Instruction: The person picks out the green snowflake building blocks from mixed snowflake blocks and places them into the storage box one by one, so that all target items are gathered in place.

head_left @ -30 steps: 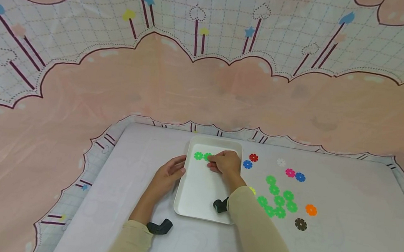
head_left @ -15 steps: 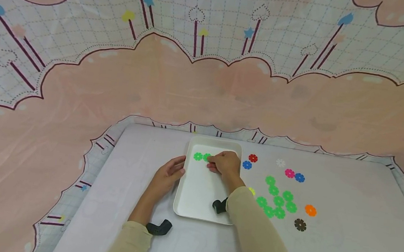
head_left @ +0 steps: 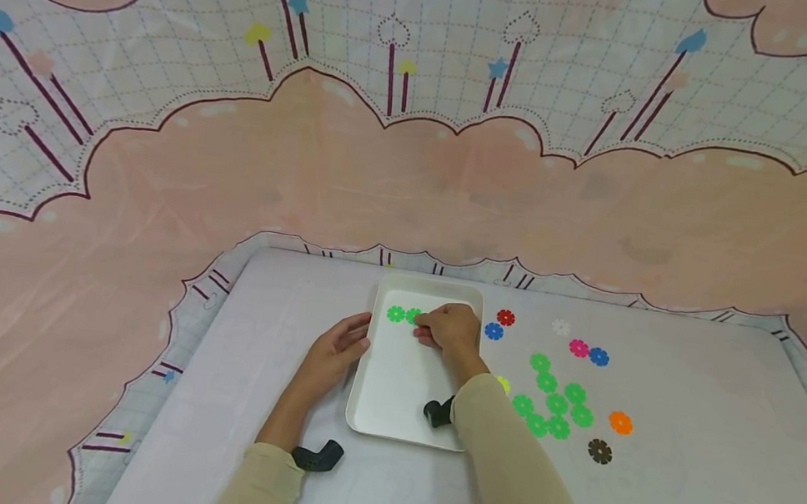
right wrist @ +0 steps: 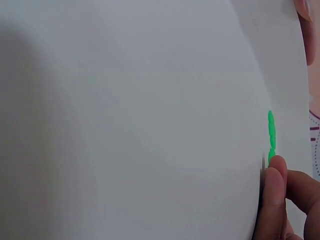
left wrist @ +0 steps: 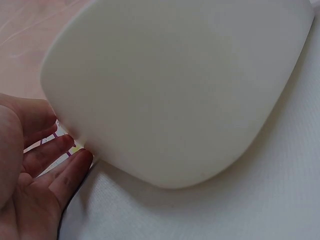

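Inside a white tray [head_left: 394, 394], two green flower-shaped discs [head_left: 396, 314] lie side by side near its far end. My right hand [head_left: 452, 331] reaches over the tray and pinches the right one of the pair between thumb and finger, hiding part of it. Seen from the right wrist, the green discs [right wrist: 271, 131] appear edge-on, low against the tray floor, their edges meeting at my fingertips. My left hand [head_left: 330, 358] rests at the tray's left side; in the left wrist view its loosely extended fingers [left wrist: 67, 175] touch the tray's outer wall.
Right of the tray lies a cluster of several green discs [head_left: 557, 403]. Around it are an orange disc [head_left: 620, 422], a brown disc [head_left: 600, 452], a pink disc [head_left: 578, 348], a red disc [head_left: 505, 317], blue ones, a white one and a partly hidden yellow disc [head_left: 503, 384].
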Motion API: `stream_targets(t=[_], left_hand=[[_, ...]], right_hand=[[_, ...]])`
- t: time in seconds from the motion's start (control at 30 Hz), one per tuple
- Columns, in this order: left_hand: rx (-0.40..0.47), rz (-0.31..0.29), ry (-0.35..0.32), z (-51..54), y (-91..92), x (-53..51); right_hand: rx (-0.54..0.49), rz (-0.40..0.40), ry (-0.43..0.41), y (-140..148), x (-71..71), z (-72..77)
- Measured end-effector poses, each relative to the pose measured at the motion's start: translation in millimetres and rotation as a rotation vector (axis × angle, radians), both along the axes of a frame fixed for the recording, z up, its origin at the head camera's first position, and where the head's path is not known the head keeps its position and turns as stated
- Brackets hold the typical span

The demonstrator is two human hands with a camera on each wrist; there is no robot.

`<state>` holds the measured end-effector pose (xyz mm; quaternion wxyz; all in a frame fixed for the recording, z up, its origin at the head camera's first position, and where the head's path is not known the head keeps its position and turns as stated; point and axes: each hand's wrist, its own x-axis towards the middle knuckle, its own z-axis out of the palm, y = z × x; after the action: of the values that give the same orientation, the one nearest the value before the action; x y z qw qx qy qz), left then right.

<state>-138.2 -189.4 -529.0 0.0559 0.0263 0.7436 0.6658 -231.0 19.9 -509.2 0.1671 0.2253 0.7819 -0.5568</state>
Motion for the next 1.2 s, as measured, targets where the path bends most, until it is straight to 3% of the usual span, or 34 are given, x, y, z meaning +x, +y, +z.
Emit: stream_targets(t=[0.57, 0.87, 1.2], left_hand=[[-0.010, 0.007, -0.011, -2.5, -0.3, -0.1], [-0.009, -0.005, -0.005, -0.7, 0.9, -0.9], [-0.020, 0.002, 0.000, -1.3, -0.5, -1.3]], right_hand=[[-0.049, 0.011, 0.020, 4, 4.4, 0.9], [-0.140, 0.012, 0.007, 8, 4.6, 4.3], [-0.171, 0.114, 0.034, 13, 8.3, 21.3]])
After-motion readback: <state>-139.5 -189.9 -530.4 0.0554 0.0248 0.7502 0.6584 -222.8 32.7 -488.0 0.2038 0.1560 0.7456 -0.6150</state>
